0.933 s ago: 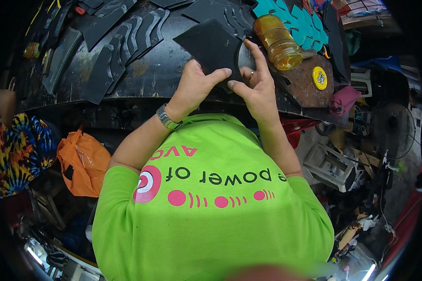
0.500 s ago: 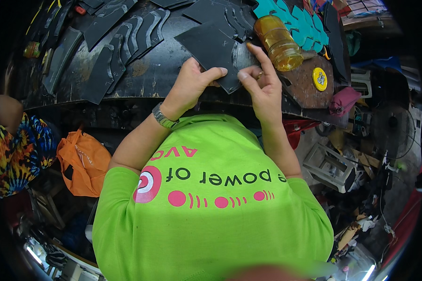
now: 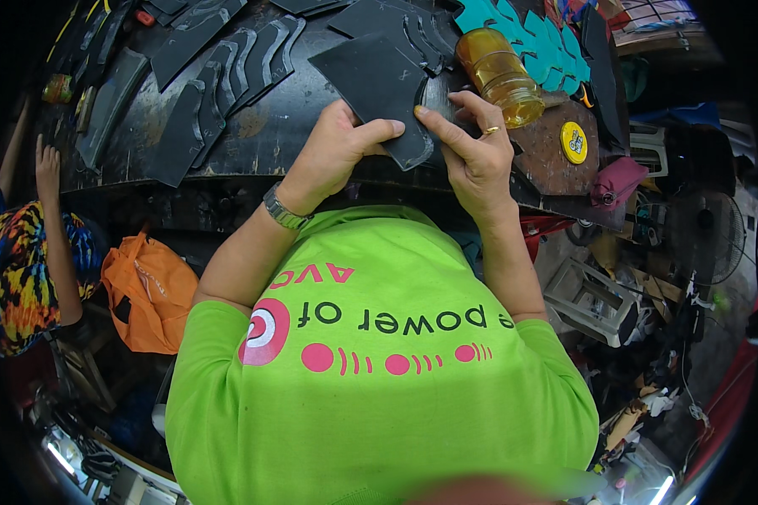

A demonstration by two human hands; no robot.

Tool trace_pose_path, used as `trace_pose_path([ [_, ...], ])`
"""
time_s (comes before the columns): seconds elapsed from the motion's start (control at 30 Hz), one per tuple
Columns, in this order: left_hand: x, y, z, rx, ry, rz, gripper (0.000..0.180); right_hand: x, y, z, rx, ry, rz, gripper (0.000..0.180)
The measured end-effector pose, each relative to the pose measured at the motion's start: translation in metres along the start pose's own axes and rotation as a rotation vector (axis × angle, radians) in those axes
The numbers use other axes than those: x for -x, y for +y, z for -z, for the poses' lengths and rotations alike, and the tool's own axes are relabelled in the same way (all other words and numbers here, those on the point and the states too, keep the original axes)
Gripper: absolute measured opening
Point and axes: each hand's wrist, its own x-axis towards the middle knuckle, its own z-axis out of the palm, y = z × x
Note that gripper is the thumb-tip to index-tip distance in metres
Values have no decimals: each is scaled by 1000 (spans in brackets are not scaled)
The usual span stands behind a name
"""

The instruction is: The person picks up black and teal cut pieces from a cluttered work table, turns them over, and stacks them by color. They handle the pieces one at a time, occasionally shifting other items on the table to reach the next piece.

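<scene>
From view centre: slack orange fabric bag [image 3: 147, 295] at 9 o'clock; left hand [image 3: 337, 151] pinching the flat matte-black panel [image 3: 375, 80] at 12. Right hand [image 3: 480, 160], fingers bent, sets a fingertip at its curved edge, grip indeterminable; translucent amber jar [image 3: 492, 63] crowds it at 1.

Bare counter [image 3: 269, 139] left of left hand [image 3: 337, 156]: we could pass there, as far as black cut pieces [image 3: 181, 135]. Between hands, held black panel [image 3: 375, 80] blocks gap. Right of right hand [image 3: 478, 160], we have tight room: amber jar [image 3: 495, 71] just beside it, teal pieces [image 3: 535, 46] behind jar, yellow lid [image 3: 573, 143] farther right. Beyond panel, dark sheet [image 3: 368, 20] lies in our way.
</scene>
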Motion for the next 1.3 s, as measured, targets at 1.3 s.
trace_pose_path([
  [1.3,-3,0,-10,-75,-8,41,26,-4,-14,104,-147,-78,-334,40],
])
